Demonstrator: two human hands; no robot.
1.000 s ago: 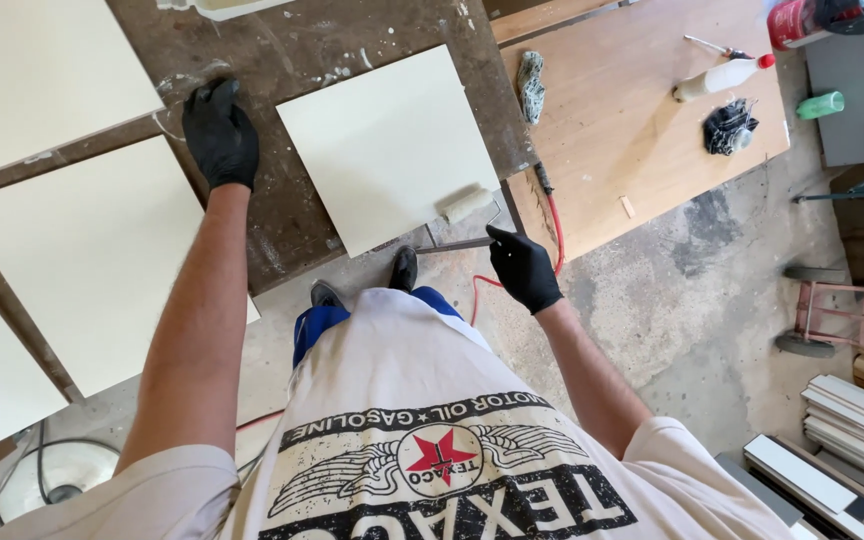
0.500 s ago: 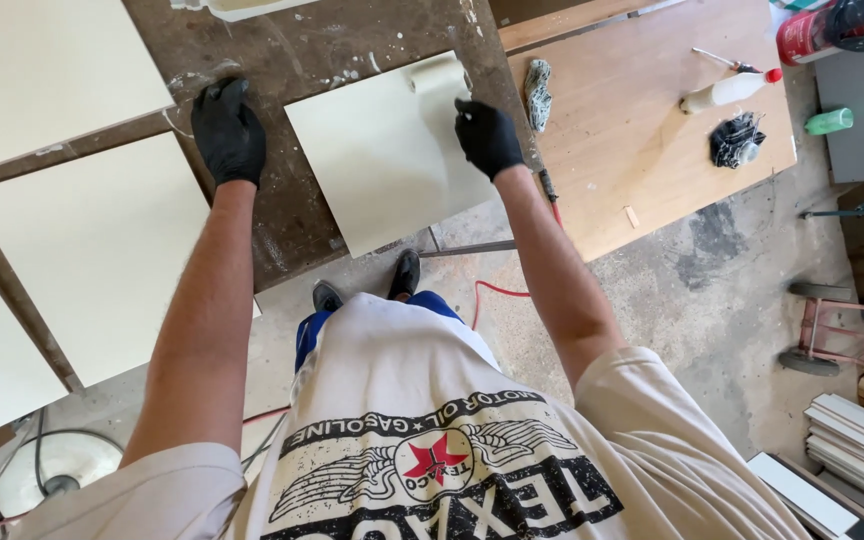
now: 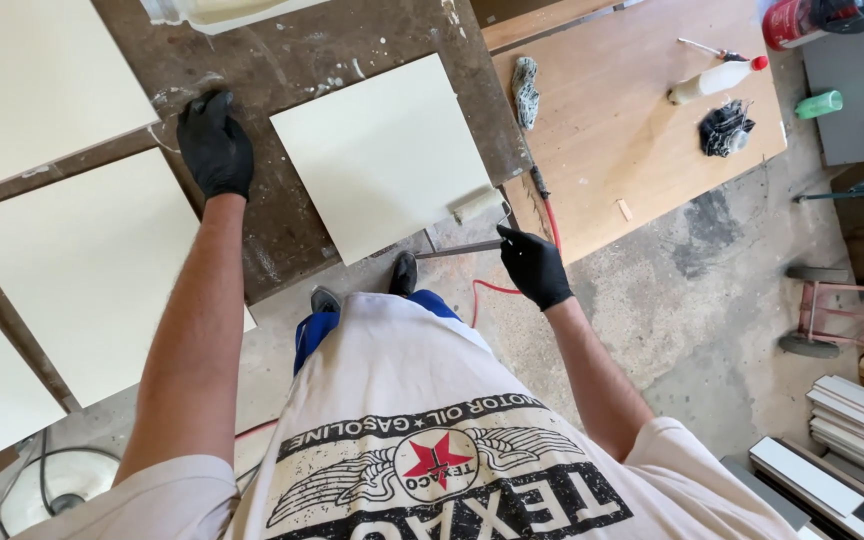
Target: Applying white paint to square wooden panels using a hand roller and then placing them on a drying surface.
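Seen from above, standing at the near edge of a dark, paint-stained table (image 3: 282, 230). Left hand (image 3: 215, 143), in a black glove, pressed flat on the bare table top with fingers spread, between a large cream panel (image 3: 82, 265) to the left and a smaller square cream panel (image 3: 384, 155) to the right, touching neither. Right hand (image 3: 534, 265), also black-gloved, closed around the handle of a paint roller (image 3: 478, 206), held just off the table's near right corner. Roller sleeve resting on the near right corner of the square panel, its metal shaft running back towards the hand. Another cream panel (image 3: 37, 80) at far left, partly cut off by the frame. To the right, a bare wooden board (image 3: 612, 140) carrying a white squeeze bottle with a red tip (image 3: 714, 80), a crumpled black glove (image 3: 725, 128) and a speckled rag (image 3: 525, 90) at its left edge. Red cable (image 3: 487, 288) trailing across the concrete floor (image 3: 712, 300) near the feet.
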